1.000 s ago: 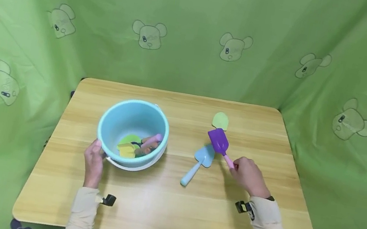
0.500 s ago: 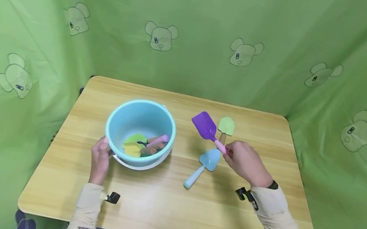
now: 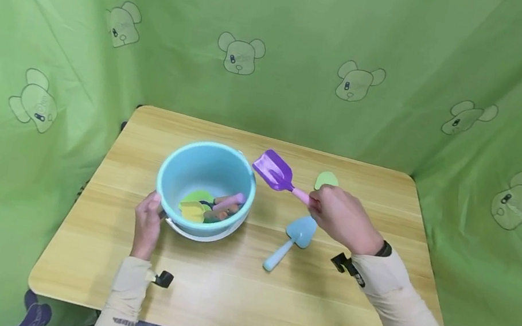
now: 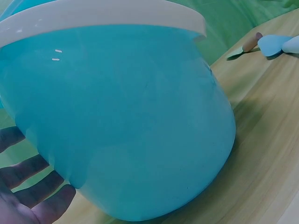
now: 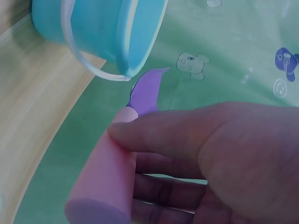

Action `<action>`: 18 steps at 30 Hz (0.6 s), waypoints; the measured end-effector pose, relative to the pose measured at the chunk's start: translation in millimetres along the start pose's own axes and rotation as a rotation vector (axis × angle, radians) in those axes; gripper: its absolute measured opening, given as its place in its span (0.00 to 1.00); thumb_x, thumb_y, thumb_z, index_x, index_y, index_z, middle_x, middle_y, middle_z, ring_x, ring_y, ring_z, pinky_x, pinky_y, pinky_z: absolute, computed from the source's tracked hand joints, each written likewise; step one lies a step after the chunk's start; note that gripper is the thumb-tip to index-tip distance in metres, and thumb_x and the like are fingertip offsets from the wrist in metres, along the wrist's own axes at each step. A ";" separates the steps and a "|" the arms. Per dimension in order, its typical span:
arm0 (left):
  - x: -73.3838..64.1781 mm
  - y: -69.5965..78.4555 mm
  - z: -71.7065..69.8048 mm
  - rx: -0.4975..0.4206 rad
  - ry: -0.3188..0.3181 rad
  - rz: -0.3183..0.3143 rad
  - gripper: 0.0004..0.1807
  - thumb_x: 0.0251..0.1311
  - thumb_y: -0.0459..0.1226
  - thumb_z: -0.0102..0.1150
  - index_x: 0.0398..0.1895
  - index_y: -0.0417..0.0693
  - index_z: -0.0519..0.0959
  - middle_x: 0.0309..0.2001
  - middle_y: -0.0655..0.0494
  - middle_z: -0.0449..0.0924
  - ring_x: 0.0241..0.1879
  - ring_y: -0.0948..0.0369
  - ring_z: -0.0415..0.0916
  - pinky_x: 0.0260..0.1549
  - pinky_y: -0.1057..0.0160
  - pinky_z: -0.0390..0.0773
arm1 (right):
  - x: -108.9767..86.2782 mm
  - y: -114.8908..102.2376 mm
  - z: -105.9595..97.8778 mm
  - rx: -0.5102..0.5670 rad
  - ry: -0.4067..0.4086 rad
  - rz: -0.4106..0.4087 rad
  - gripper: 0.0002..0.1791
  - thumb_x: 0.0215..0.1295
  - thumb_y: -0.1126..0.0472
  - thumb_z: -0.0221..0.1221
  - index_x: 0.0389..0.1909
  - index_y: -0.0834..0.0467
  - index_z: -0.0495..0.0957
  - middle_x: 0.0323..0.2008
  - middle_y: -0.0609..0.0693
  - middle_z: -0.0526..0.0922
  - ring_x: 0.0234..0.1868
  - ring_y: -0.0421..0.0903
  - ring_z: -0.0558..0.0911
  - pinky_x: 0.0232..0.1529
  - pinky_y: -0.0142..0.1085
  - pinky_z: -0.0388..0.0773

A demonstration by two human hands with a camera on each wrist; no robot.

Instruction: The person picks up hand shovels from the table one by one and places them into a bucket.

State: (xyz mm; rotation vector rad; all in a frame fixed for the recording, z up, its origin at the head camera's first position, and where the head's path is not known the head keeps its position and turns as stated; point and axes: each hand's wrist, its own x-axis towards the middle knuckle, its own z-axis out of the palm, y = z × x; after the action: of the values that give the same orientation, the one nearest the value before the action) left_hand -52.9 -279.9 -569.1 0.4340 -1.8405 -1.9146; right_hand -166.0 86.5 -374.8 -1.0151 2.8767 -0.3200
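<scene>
My right hand (image 3: 343, 217) grips a purple toy shovel (image 3: 274, 170) by its pink handle (image 5: 105, 172), thumb on one side and fingers on the other. Its blade is lifted above the table, right at the right rim of a light blue bucket (image 3: 187, 164). At the bucket's near left side, my left hand (image 3: 147, 224) holds the rim with the thumb, while its fingers (image 4: 28, 170) press the outer wall. Inside the bucket lie several toy tools, among them a yellow one (image 3: 193, 210) and one with a pink handle (image 3: 229, 202).
A blue toy trowel (image 3: 300, 231) lies on the wooden table (image 3: 216, 295), right of the bucket. Behind my right hand shows the blade of a green toy shovel (image 3: 326, 180). The bucket's white handle (image 3: 206, 238) hangs down in front. Green curtains (image 3: 292, 104) surround the table.
My right hand has carried the purple shovel up and left, from above the blue trowel to the bucket's rim. The left hand stays at the bucket. The head view has shifted slightly.
</scene>
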 end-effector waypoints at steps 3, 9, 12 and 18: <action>0.5 0.2 -0.4 0.003 -0.002 0.001 0.28 0.75 0.48 0.42 0.62 0.37 0.80 0.60 0.30 0.79 0.56 0.42 0.81 0.52 0.60 0.87 | 5.4 -8.4 -3.0 -0.023 0.009 -0.029 0.11 0.64 0.68 0.64 0.23 0.56 0.81 0.21 0.48 0.69 0.22 0.41 0.67 0.21 0.32 0.65; 1.5 0.4 -0.2 -0.002 -0.003 0.008 0.28 0.75 0.47 0.43 0.61 0.35 0.80 0.58 0.28 0.80 0.53 0.44 0.84 0.50 0.60 0.87 | 18.7 -26.5 -2.5 -0.055 0.011 -0.080 0.11 0.64 0.69 0.65 0.22 0.56 0.81 0.22 0.48 0.74 0.23 0.42 0.70 0.22 0.33 0.71; 1.4 0.5 0.2 -0.003 0.006 -0.003 0.27 0.75 0.47 0.43 0.60 0.36 0.81 0.57 0.30 0.81 0.50 0.46 0.85 0.49 0.59 0.88 | 25.8 -37.7 -0.9 -0.066 0.016 -0.123 0.10 0.64 0.69 0.65 0.23 0.56 0.83 0.22 0.48 0.76 0.22 0.41 0.71 0.22 0.34 0.74; 1.1 1.0 0.2 -0.003 0.007 -0.017 0.28 0.76 0.48 0.43 0.60 0.36 0.81 0.54 0.35 0.83 0.44 0.47 0.86 0.47 0.59 0.88 | 39.1 -61.4 4.6 -0.093 0.030 -0.216 0.11 0.69 0.62 0.65 0.25 0.56 0.85 0.22 0.48 0.77 0.21 0.41 0.73 0.19 0.34 0.74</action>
State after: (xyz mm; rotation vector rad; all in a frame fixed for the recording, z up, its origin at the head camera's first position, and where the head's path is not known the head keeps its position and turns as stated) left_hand -53.9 -280.3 -568.0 0.4560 -1.8350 -1.9245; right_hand -158.2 14.6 -365.7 -1.3532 2.8351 -0.2174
